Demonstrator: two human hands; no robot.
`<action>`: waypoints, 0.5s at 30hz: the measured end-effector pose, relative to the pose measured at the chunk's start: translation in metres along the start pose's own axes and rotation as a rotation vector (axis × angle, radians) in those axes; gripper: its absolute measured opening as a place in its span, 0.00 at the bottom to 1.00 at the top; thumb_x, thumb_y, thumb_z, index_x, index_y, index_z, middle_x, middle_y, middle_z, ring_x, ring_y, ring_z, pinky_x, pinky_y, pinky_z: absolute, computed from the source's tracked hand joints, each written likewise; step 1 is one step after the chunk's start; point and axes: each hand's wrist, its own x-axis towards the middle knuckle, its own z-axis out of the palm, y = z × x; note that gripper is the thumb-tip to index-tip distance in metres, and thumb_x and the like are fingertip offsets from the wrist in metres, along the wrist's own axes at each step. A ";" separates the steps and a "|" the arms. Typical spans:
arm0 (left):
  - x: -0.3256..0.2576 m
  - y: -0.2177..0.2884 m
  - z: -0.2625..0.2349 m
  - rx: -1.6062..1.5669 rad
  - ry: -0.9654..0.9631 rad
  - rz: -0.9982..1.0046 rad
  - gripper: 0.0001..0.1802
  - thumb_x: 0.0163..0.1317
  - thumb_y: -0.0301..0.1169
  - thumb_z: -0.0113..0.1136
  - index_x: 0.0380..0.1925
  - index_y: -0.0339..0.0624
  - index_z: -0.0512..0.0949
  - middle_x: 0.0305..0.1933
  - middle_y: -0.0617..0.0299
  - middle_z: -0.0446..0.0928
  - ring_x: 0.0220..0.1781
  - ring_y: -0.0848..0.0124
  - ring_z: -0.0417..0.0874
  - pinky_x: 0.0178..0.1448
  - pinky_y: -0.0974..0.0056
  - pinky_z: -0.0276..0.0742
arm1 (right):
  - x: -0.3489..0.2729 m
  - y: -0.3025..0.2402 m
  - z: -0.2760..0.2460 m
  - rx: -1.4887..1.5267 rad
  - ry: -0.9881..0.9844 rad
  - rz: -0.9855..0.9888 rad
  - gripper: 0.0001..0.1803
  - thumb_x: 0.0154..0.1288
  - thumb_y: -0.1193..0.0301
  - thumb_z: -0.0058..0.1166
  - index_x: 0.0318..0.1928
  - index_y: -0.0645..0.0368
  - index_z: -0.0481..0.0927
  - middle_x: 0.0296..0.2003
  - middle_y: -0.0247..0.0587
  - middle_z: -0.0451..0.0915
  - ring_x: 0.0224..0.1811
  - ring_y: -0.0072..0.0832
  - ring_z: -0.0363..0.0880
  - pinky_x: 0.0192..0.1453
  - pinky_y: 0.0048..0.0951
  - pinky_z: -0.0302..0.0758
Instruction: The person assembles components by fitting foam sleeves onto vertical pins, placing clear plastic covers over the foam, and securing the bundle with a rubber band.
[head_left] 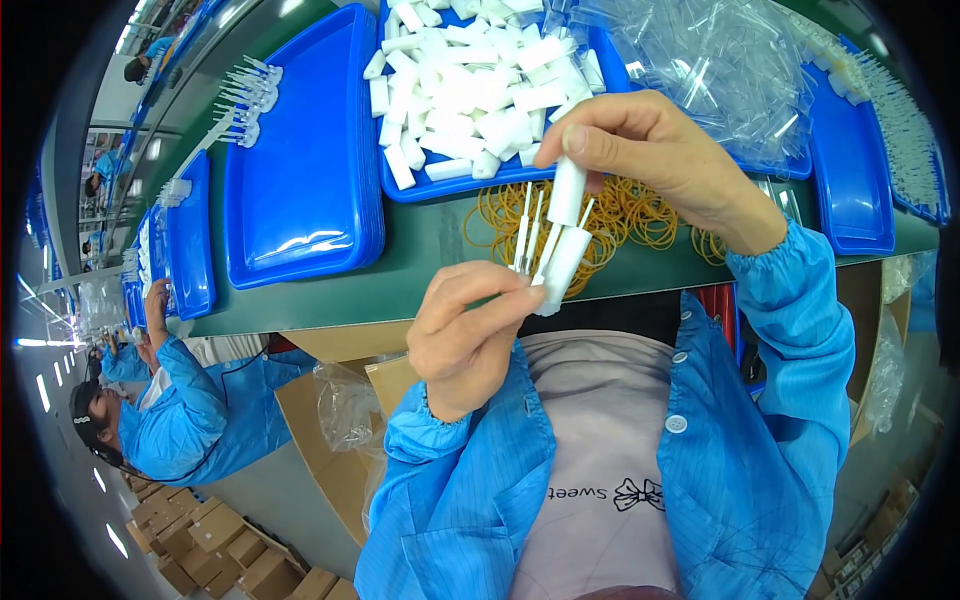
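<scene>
I take the piece tray [440,188], the blue one heaped with white pieces [470,90], as my landmark. Both hands I am watching are on its near side, toward the wearer's body and around its right-hand part. The right hand [670,165] is at its near right corner, fingers pinched closed on an upright white cylinder [567,195], thumb on the facing side. The left hand [465,335] is lower, farther out from the tray's near edge, its fingers closed on the base of several thin white rods [523,230] and a second white cylinder [565,265]. The rods stand roughly upright, pointing toward the tray, and the second cylinder leans slightly right beside them. The first cylinder's lower end meets or overlaps one rod; I can't tell whether it is fitted over it.

Between the tray and me, tan rubber bands [640,215] lie in a loose pile on the green counter [425,240], partly behind the held parts. Left of the tray I see a stack of blue trays [300,180] with pronged white parts [250,95] along its far left edge. Right of it is a heap of clear plastic pieces [710,70]. Well off to its left and nearer, a co-worker in a blue smock [190,410] sits at the counter.
</scene>
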 end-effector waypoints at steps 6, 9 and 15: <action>-0.001 -0.001 -0.004 -0.022 -0.043 -0.024 0.20 0.35 0.14 0.65 0.33 0.40 0.83 0.36 0.59 0.79 0.37 0.63 0.79 0.40 0.63 0.75 | -0.009 -0.004 0.001 0.050 0.053 -0.001 0.13 0.64 0.66 0.55 0.43 0.62 0.79 0.36 0.37 0.80 0.42 0.20 0.78 0.49 0.22 0.73; -0.001 -0.001 -0.005 -0.064 -0.045 -0.033 0.20 0.34 0.14 0.65 0.33 0.40 0.83 0.36 0.59 0.79 0.37 0.63 0.79 0.40 0.64 0.76 | -0.013 -0.004 -0.003 0.068 0.013 0.040 0.12 0.63 0.69 0.56 0.44 0.63 0.80 0.35 0.35 0.80 0.41 0.21 0.78 0.49 0.22 0.73; 0.000 0.001 -0.005 0.024 -0.121 0.104 0.20 0.33 0.15 0.65 0.32 0.40 0.83 0.35 0.60 0.79 0.36 0.63 0.79 0.39 0.64 0.76 | -0.017 -0.013 0.000 -0.168 -0.072 0.002 0.11 0.61 0.69 0.58 0.38 0.65 0.81 0.33 0.35 0.81 0.39 0.20 0.77 0.49 0.22 0.73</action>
